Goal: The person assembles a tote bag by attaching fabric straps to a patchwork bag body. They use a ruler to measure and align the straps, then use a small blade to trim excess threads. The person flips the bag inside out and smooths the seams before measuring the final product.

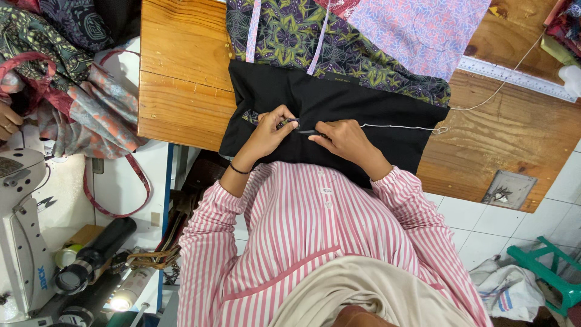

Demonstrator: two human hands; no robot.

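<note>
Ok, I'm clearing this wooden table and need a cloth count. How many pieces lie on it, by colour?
Black cloth: 1
Green and purple patterned cloth: 1
Pink patterned cloth: 1
Total: 3

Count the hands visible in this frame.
3. The left hand and right hand pinch the black fabric at centre; another person's hand shows at the left edge. Others may be hidden.

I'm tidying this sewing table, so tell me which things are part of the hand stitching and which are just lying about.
In use: left hand, right hand, black fabric, white thread.
Lying about: ruler, pink patterned cloth, sewing machine, green stool.
</note>
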